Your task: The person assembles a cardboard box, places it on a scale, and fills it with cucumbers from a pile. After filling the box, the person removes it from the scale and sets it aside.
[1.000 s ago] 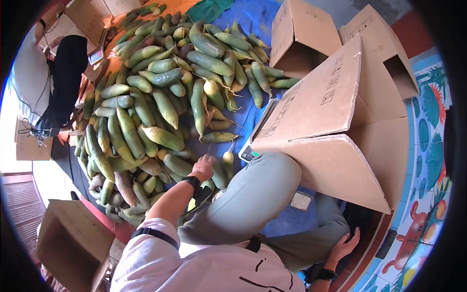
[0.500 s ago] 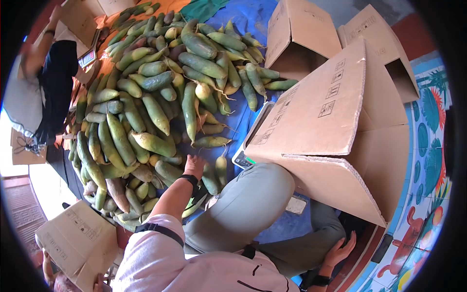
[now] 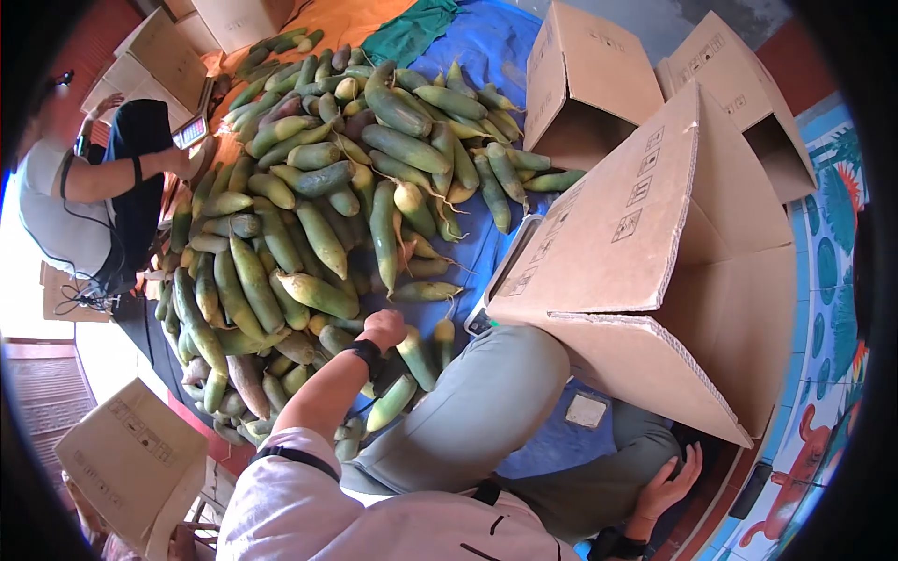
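My left hand is at the near edge of a large heap of green radishes, with its fingers curled in. Close by its right side lies a radish, and another radish is below the wrist. What the fingers hold, if anything, is hidden by the back of the hand. My right hand rests against my lower leg at the bottom right, fingers apart, holding nothing.
A large open cardboard box tilts on a scale at my knee. More boxes stand behind it. Blue sheeting lies under the heap. Another person crouches at left by a second scale. A white block lies under my legs.
The view has shifted, moving the scene right and down. My left hand's fingers have curled in. The other person's arm now reaches towards the heap. My right hand stays at my leg.
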A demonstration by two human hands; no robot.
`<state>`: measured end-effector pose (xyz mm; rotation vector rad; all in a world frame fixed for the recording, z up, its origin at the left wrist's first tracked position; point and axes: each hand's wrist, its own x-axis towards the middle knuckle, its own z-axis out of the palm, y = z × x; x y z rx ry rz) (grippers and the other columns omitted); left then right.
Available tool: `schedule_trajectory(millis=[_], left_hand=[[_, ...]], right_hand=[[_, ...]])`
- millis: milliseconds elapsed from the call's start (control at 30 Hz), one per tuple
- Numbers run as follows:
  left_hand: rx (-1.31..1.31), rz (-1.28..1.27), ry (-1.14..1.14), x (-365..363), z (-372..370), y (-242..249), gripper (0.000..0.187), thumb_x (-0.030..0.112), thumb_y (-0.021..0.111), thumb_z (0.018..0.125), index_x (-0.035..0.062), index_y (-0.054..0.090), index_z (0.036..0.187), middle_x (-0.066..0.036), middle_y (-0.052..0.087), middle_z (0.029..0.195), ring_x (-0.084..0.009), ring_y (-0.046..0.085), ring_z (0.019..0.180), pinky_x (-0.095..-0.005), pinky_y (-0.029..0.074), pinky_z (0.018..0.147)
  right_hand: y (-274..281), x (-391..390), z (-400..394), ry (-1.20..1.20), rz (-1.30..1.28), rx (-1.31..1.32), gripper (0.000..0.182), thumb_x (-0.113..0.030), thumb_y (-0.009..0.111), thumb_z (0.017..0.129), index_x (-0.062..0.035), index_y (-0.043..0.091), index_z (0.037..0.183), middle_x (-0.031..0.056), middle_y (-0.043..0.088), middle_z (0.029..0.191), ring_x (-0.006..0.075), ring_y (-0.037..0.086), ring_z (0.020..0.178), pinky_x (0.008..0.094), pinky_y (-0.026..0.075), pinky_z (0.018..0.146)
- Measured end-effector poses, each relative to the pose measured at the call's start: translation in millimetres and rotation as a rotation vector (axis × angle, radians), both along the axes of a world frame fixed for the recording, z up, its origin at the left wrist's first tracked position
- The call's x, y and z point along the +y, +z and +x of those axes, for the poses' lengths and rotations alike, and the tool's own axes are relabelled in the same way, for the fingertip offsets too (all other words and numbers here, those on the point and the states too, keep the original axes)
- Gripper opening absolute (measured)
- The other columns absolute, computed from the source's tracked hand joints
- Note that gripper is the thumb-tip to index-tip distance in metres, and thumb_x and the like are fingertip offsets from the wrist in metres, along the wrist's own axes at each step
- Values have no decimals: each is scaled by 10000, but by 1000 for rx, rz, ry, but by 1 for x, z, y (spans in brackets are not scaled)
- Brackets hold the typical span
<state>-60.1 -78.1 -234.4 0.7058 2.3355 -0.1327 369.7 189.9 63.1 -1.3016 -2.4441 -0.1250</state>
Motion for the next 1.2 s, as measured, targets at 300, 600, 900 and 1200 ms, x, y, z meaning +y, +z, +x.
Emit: schedule_trajectory(millis=[300,600,900,1200], left_hand=[[-523,463,248,-49,-9,109,204,216,588,744,40,666,810,-104,646,702,-213,609,617,-334,486,601],[-444,1066,858,-84,-41,182,101,116,554,826,41,602,778,5,537,658,-87,484,570,-242,389,559],[-165,1520,884,-57,-134,232,120,110,536,857,26,621,841,13,569,703,-78,514,606,-218,408,556],[583,1135,670,-61,-85,161,346,31,520,785,21,564,1128,-165,614,1009,-271,594,921,-336,463,823]], right_hand=[[3,-7,-13,44,-1,104,271,-62,472,865,64,527,1099,213,496,1223,365,479,1114,416,368,957],[-4,-6,-4,71,36,158,245,-46,489,849,50,542,1068,197,507,1211,352,490,1099,412,375,951],[-7,-9,4,72,51,172,247,-35,494,837,46,548,1064,195,515,1198,351,493,1093,410,378,951],[-10,-7,12,30,40,173,249,-37,493,841,46,547,1070,188,518,1194,343,495,1094,401,384,947]])
